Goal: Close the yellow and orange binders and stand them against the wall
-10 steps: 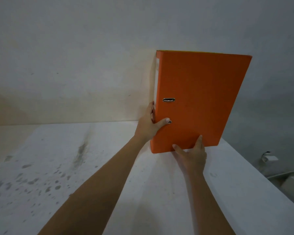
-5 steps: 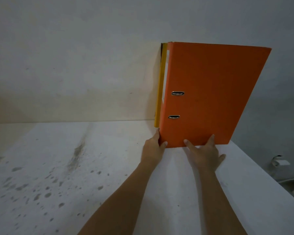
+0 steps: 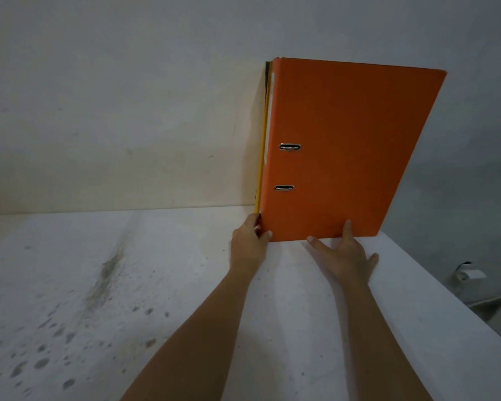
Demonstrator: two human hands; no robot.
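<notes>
1. Nearest the camera, two bare forearms reached forward over a white table (image 3: 162, 285) whose left part was speckled and streaked with grey marks.

2. The left hand (image 3: 248, 244) sat at the lower left corner of the orange binder (image 3: 344, 146). Its thumb lay on the front cover at the bottom edge, and its fingers (image 3: 253, 224) curled round the corner towards the spine side; how firmly it gripped could not be told. The hand looked to be steadying the corner, not carrying weight.

3. The right hand (image 3: 344, 256) was spread flat and open, clasping nothing. One fingertip rested on the cover near the bottom edge; the other fingers lay splayed over the table just in front of the binder.

4. The orange binder was shut and upright, its bottom edge on the table at the far right. Two metal slots showed on the cover near the spine.

5. The yellow binder (image 3: 262, 146) showed only as a thin strip along the orange binder's left edge, directly behind it and next the wall (image 3: 128, 111). Whether it was fully shut could not be confirmed.

6. Judgement: the final step, settling both binders against the wall, appeared nearly complete. The next move calls for easing both hands away slowly while watching that the orange binder does not tip forward.

7. Beyond the table's right edge, a small white fitting and cable (image 3: 469, 274) were seen.
</notes>
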